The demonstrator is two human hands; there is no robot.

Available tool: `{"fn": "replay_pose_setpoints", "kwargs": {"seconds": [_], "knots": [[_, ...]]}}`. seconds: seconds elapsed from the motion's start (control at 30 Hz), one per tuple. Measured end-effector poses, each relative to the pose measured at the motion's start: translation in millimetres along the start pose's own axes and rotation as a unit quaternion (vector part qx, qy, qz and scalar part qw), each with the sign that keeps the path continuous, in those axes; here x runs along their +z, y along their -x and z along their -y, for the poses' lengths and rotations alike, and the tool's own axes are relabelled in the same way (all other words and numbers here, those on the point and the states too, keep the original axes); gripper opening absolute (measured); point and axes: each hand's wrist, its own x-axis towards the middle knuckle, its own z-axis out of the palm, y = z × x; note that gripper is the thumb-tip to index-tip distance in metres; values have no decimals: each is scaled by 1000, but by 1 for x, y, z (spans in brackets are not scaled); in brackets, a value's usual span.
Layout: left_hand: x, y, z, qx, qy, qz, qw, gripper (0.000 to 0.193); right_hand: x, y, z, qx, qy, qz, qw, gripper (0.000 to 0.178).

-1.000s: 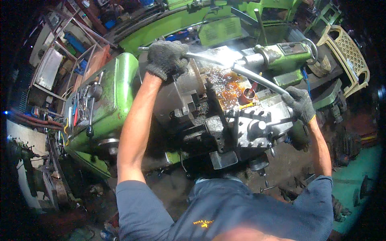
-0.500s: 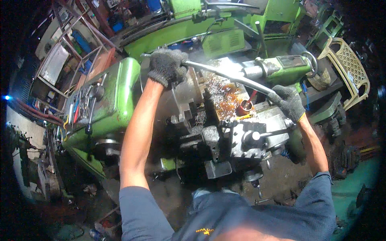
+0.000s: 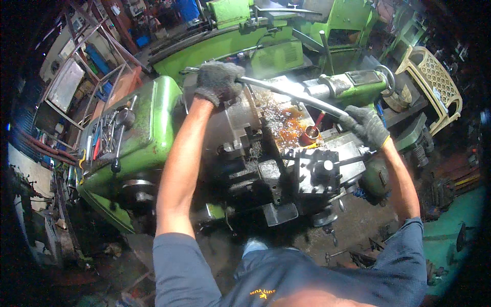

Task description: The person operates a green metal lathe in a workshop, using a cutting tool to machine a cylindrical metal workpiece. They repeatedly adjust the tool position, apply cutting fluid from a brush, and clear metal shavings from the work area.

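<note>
A long grey metal bar point(image 3: 291, 93), perhaps a pipe, slants over the green lathe. Near its far left end, above the lathe chuck point(image 3: 239, 123), my left hand point(image 3: 220, 83) in a dark grey knitted glove is closed round it. A thin metal rod end point(image 3: 189, 70) sticks out to the left of that glove; how it joins the bar is hidden. My right hand point(image 3: 365, 125), gloved too, grips the lower right end of the bar. Below the bar, the tool post point(image 3: 317, 171) with its lever stands on the carriage.
A red cup point(image 3: 310, 135) with a brush handle stands among oily metal chips. The green headstock point(image 3: 161, 115) bears wrenches and other hand tools at left. The tailstock point(image 3: 360, 84) with its handwheel is at right. Beyond it stands a beige plastic chair point(image 3: 434, 87).
The view has shifted slightly. Both hands keep their grip on the bar, which lies at nearly the same slant over the lathe.
</note>
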Motion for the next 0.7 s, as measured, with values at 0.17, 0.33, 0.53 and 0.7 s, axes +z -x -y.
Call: {"fn": "replay_pose_setpoints", "kwargs": {"seconds": [0.17, 0.33, 0.53, 0.7], "knots": [[11, -15, -1, 23, 24, 5, 999, 21, 1, 13, -34, 104, -17, -6, 994, 43], [36, -13, 18, 44, 58, -54, 996, 20, 10, 11, -11, 192, 24, -58, 979, 50], [6, -11, 9, 47, 113, 6, 992, 20, 52, 74, 38, 247, 22, -132, 960, 52], [-20, 55, -102, -74, 229, -288, 927, 11, 64, 89, 4, 250, 13, -131, 959, 59]]}}
